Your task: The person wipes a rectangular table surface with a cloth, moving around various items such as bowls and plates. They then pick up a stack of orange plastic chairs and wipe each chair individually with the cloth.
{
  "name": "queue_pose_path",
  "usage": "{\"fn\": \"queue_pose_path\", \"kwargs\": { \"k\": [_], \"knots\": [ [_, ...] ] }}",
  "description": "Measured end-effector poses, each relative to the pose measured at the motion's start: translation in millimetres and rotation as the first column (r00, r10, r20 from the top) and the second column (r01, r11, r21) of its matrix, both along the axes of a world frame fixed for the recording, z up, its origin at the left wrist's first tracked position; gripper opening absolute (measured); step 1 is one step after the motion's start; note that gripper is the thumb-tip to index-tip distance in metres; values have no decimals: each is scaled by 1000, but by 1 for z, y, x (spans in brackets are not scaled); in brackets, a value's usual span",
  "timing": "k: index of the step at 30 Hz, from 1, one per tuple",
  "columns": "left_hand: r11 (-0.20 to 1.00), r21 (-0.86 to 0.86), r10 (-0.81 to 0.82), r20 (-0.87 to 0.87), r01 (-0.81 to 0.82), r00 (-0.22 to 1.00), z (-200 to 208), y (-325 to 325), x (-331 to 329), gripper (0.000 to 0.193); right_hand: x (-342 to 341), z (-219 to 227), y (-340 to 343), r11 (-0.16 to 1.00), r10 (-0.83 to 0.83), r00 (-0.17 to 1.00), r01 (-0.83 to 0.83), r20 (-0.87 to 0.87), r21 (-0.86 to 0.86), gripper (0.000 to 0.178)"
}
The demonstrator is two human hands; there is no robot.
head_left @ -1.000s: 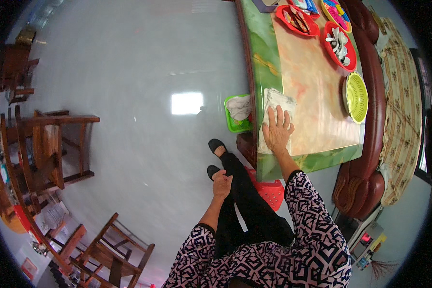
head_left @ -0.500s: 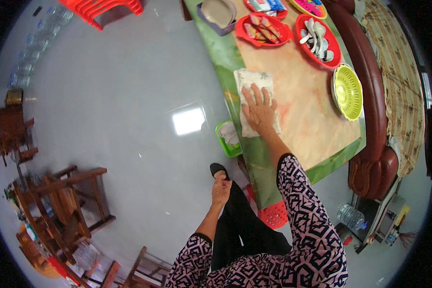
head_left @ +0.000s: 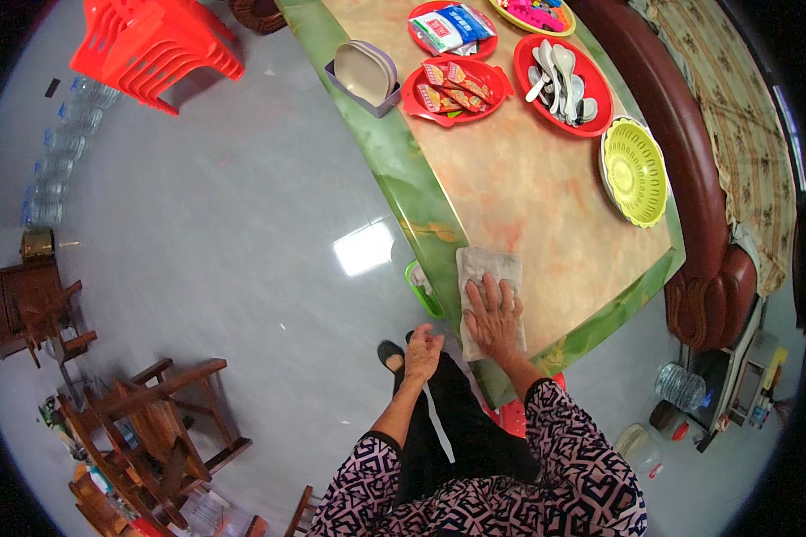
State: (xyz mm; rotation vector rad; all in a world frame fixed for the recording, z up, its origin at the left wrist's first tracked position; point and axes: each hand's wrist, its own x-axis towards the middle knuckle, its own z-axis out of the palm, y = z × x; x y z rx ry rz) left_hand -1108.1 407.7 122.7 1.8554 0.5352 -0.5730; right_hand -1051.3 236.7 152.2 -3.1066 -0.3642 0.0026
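Observation:
My right hand (head_left: 495, 324) lies flat on a folded pale cloth (head_left: 493, 262), fingers spread and pressing it to the table. The cloth is at the near left corner of the marbled table (head_left: 546, 201), overlapping its green border. My left hand (head_left: 424, 353) hangs beside the table, over my black trousers. Its fingers are loosely bent, and nothing shows in it.
Toward the table's far end are a red basket of packets (head_left: 457, 89), a red basket of spoons (head_left: 564, 85), a yellow-green basket (head_left: 636, 170) and a purple box (head_left: 367, 76). A brown sofa (head_left: 690, 170) lines the right; wooden chairs (head_left: 161, 430) stand left.
My right hand has drawn the cloth nearer along the table's left side, down to the near corner. My left hand has moved slightly right. I have shifted, so the view is different.

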Motion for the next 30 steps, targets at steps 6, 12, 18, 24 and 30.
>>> {"fn": "queue_pose_path", "kwargs": {
  "k": [6, 12, 18, 24, 30],
  "knots": [
    [996, -81, -31, -12, 29, 999, -28, -4, -8, 40, 90, 3, 28, 994, 91, 992, -95, 91, 45, 63],
    [997, -82, 5, 81, 2, 997, -56, 21, -21, 36, 158, 1, 63, 992, 106, 987, -114, 124, 60, 60],
    [994, -58, -94, -44, 92, 995, -19, 48, 22, 26, 199, -9, 61, 997, -46, 990, 37, 130, 66, 56],
    [998, -43, 50, 161, -43, 986, -54, 89, 73, 19, 153, -9, 75, 970, -241, 954, 228, 177, 87, 57],
    [999, -8, 32, 308, -31, 951, 5, 86, 187, 22, 112, -1, 37, 997, -41, 994, 34, 101, 66, 58]
  ]
}}
